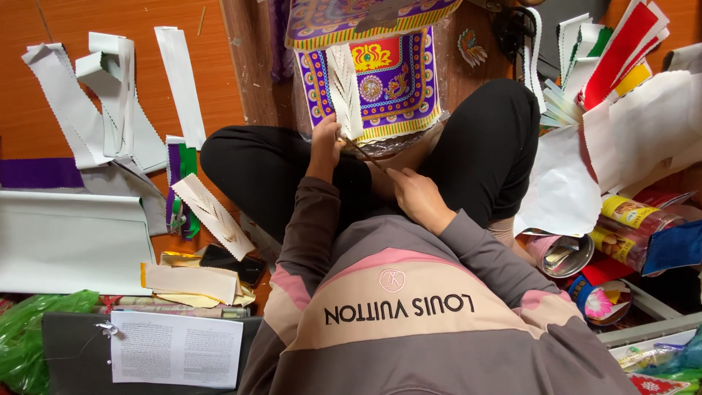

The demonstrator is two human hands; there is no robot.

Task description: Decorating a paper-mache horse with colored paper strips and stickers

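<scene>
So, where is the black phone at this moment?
In the head view, the black phone lies on the floor at left, beside the person's knee, under a cut white paper strip.

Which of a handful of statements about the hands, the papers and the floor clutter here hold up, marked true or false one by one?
1. The left hand touches the white cut-paper strip lying on the ornate purple sheet. True.
2. The right hand is flat on the floor. False: it is raised over the lap, holding a thin stick-like tool.
3. A dark phone lies on the floor beside the knee. True.
4. The green plastic bag lies on the purple sheet. False: it is at the frame's lower left corner.
</scene>
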